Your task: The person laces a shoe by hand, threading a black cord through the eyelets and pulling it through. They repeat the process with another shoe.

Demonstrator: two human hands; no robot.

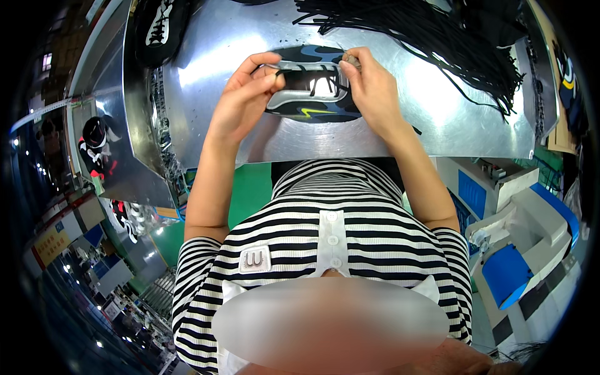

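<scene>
A dark shoe upper [325, 113] with blue patches, a silver-grey lace area and a yellow zigzag mark lies on its side-to-side length on the metal table before me. Black shoelace [304, 67] runs through several of its eyelets. At its left end, my left hand [245, 94] is closed, thumb and fingers pinching a dark bit of lace. My right hand [377, 90] rests over the right end, thumb and forefinger pressed together. What lies between those right fingertips is too small to make out. A short black lace tip [417, 130] shows beside my right wrist.
A heap of loose black laces [431, 44] covers the table's far right. Another black shoe with white lacing [159, 25] sits at the far left. The shiny metal table [206, 119] has raised side edges. A grey-and-blue machine [525, 244] stands at the lower right.
</scene>
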